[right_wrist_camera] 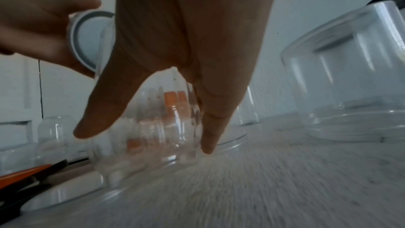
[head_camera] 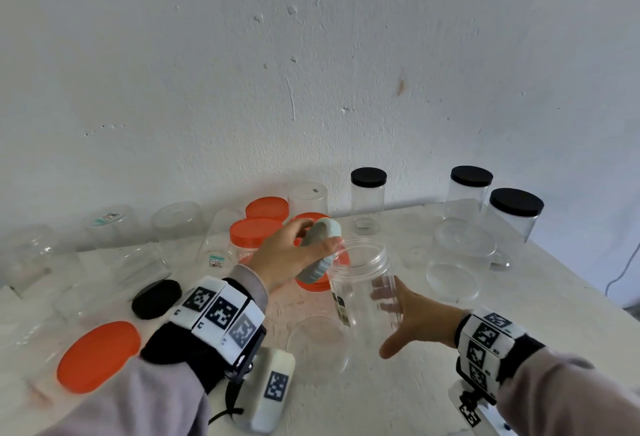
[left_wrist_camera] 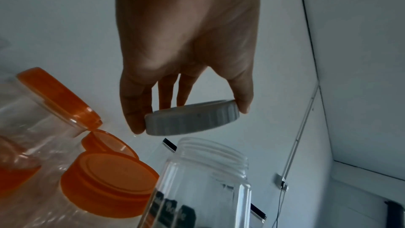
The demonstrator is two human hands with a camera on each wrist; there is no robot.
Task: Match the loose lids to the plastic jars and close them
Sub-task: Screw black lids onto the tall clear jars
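- The left hand (head_camera: 282, 255) pinches a grey ribbed lid (head_camera: 320, 250) by its rim, thumb on one side and fingers on the other, holding it tilted just above and to the left of the open jar's mouth.
- The open clear jar (head_camera: 363, 283) stands upright near the middle of the table (head_camera: 398, 401), threads bare, a dark label on its side.
- The right hand (head_camera: 415, 318) is spread at the jar's right side, fingers straight behind the clear wall and thumb splayed toward the near edge; whether they press the jar I cannot tell.
- 3 black-lidded jars (head_camera: 368, 198) stand along the far edge toward the right corner.
- Orange-lidded jars (head_camera: 254, 233) sit just behind the left hand.
- A loose orange lid (head_camera: 98, 356) and a black lid (head_camera: 156, 298) lie toward the near left.
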